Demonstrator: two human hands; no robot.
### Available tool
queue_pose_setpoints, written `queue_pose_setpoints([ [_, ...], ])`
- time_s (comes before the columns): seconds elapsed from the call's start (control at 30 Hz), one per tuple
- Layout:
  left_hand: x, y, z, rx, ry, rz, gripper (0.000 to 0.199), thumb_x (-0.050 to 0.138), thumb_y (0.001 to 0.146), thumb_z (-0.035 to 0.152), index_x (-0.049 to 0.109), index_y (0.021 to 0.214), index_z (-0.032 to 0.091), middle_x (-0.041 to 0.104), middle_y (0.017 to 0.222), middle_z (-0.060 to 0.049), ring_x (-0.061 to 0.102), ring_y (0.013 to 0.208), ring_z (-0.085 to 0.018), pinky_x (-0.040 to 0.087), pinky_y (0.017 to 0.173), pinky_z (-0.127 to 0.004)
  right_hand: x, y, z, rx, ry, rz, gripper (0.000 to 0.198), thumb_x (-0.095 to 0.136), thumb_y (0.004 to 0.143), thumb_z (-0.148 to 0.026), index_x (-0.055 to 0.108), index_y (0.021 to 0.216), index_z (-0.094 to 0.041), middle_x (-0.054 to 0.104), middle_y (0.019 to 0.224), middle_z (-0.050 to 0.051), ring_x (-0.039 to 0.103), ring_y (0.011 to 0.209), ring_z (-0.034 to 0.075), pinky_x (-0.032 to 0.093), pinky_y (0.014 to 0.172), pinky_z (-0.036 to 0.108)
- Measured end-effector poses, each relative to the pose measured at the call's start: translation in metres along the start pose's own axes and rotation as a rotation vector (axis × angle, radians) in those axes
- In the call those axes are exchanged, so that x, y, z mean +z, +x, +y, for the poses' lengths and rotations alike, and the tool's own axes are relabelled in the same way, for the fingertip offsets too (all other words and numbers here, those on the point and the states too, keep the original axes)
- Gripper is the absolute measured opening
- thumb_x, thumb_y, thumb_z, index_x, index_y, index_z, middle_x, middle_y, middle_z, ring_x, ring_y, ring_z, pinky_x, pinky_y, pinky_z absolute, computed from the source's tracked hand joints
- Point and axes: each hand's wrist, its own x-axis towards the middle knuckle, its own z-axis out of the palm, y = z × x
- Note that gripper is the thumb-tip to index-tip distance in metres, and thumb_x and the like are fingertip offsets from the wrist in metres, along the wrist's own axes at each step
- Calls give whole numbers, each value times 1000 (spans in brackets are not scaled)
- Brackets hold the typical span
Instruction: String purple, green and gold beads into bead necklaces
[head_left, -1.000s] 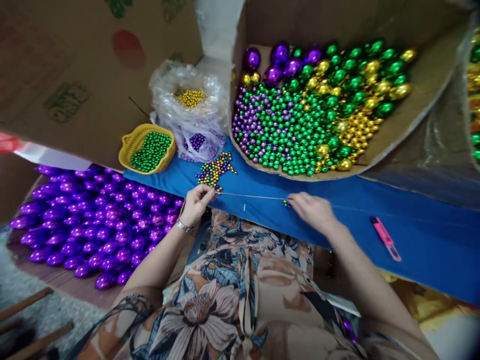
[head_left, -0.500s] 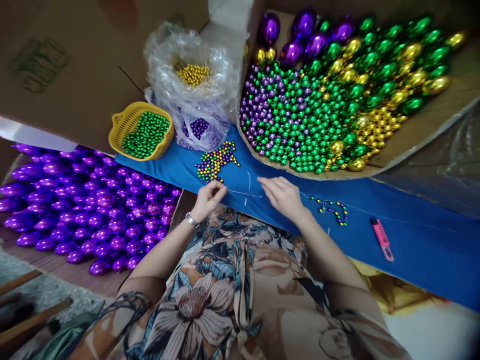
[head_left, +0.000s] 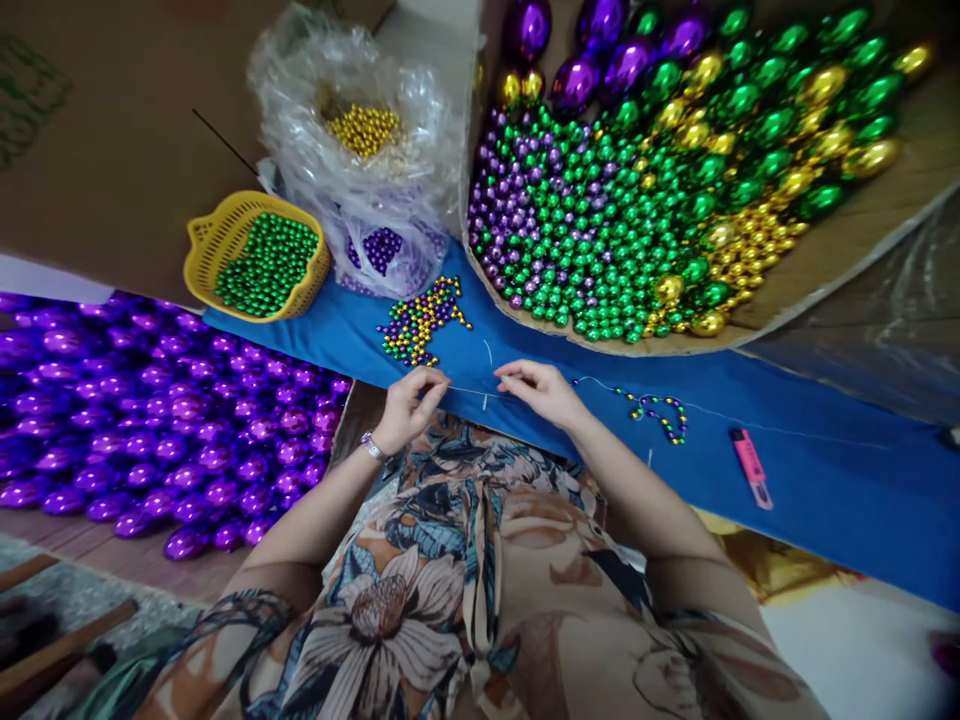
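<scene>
Between my hands runs a thin pale thread [head_left: 474, 391], fairly straight; whether part of it is a needle I cannot tell. My left hand [head_left: 409, 410] pinches its left end, thumb against forefinger. Curled fingers of my right hand [head_left: 546, 394] close on it farther right. Beyond that hand the thread trails off to a short string of beads [head_left: 679, 420] in green, gold and purple, lying in a loop on the blue cloth [head_left: 825, 490]. Just past my left hand lies a pile of loose mixed beads [head_left: 421, 318].
A yellow basket [head_left: 196, 262] holds green beads. Plastic bags [head_left: 289, 140] of gold and purple beads stand beside it. A cardboard box [head_left: 787, 320] with shiny balls stands at back right, a pink box cutter [head_left: 750, 468] on the cloth. Large purple beads [head_left: 187, 420] fill the left.
My right hand has moved left towards my left hand, and its outstretched fingers have curled in. One bead now shows on the thread just right of it. The view has shifted slightly.
</scene>
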Motion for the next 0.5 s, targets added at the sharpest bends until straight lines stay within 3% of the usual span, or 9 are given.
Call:
queue_pose_setpoints([
  [0.07,-3,-1,-2,27,40,18,17,55,91,33,63,86,18,69,90,-6,65,84,-16,50,76,-28,-9,-10,9,-17,-130,150,35,45,96,-39,64,117,-19,74,95,5,68,81,16,49,72,26],
  [0.13,-6,-1,-5,20,74,46,16,55,91,32,63,86,18,69,88,-5,65,82,-16,50,74,-28,-31,-29,23,-53,-432,285,33,45,96,-36,67,113,-20,73,100,7,65,86,17,47,80,30],
  [0.2,-7,0,-8,2,97,65,17,55,90,33,63,85,18,69,87,-5,64,80,-16,49,72,-27,-62,-54,40,-47,-758,365,34,41,96,-30,70,110,-18,72,93,9,62,82,19,45,82,32],
  [0.37,1,2,-7,12,106,57,20,54,91,34,63,83,18,68,85,-4,63,76,-15,49,71,-27,-135,-102,75,274,-1194,524,37,38,95,-28,71,103,-14,65,74,11,52,73,21,37,65,31],
  [0.43,6,2,-4,29,86,47,19,55,91,33,63,84,18,68,86,-4,63,77,-15,50,72,-27,-140,-105,69,330,-1250,564,37,40,95,-33,71,103,-15,65,81,13,52,76,22,34,62,31],
  [0.5,9,1,1,43,59,44,17,55,91,32,63,86,19,69,88,-5,64,79,-15,51,73,-27,-124,-97,48,255,-1231,579,36,42,96,-37,70,104,-16,67,94,14,54,83,22,37,64,31],
])
